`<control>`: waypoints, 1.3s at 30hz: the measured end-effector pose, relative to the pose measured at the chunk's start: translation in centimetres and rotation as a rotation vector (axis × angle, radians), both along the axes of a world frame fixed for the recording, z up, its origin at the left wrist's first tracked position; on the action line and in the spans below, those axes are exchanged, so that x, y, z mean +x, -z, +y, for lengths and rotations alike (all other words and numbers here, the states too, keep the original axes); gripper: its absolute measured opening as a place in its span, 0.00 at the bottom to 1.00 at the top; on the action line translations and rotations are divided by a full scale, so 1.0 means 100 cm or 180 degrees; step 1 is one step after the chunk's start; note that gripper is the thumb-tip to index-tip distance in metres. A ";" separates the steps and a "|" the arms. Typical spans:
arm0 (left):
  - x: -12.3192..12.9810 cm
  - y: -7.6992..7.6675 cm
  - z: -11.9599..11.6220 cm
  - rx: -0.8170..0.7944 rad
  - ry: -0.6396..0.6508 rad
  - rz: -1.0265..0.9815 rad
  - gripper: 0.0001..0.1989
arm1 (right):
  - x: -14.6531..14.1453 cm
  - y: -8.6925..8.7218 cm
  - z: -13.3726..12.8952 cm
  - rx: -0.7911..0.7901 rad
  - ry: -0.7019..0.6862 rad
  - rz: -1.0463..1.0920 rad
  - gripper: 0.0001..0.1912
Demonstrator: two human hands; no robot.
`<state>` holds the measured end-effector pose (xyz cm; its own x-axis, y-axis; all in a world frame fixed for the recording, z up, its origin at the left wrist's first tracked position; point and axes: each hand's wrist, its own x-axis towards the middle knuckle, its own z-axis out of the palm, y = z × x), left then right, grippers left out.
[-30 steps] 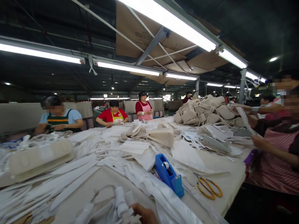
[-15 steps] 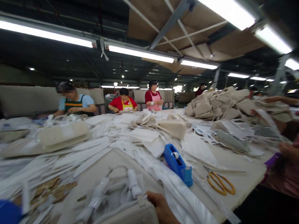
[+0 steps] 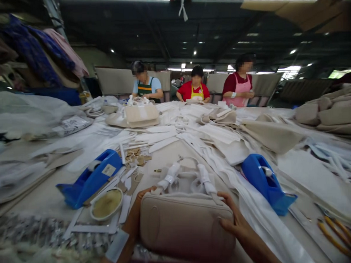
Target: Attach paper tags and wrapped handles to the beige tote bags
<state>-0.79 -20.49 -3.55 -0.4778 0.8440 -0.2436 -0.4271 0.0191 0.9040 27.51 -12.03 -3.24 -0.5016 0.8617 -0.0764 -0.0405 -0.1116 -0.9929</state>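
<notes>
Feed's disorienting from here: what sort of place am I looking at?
Most likely a bag-making factory floor. A long shared worktable is heaped with cream fabric strips, aproned workers work along it, and the left hand and right hand hold a beige handbag.

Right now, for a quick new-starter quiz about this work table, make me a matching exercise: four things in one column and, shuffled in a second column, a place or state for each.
Things:
1. beige handbag
2. round white dish
3. orange-handled scissors
4. blue tape dispenser left of the handbag

Places or states:
A. Holds something yellowish
B. Carries a small pale label
C. Held between the person's left hand and right hand
D. At the lower right of the view, past the other blue tape dispenser

Pairs: 1-C, 2-A, 3-D, 4-B
</notes>
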 end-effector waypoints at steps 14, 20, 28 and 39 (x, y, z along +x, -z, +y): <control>-0.006 -0.013 -0.047 0.0835 0.0632 0.0529 0.24 | 0.006 0.003 -0.008 0.0305 0.0692 -0.0941 0.32; -0.005 -0.004 -0.036 0.0190 0.0641 0.0574 0.25 | -0.007 -0.017 -0.014 -0.0018 0.0663 -0.0813 0.33; 0.001 -0.002 -0.024 -0.0377 0.0247 0.1730 0.17 | -0.016 -0.015 -0.011 -0.0460 0.0439 -0.0773 0.26; 0.004 0.000 -0.016 -0.0740 0.0059 0.2794 0.16 | -0.016 0.008 0.011 0.0052 0.0670 -0.1352 0.30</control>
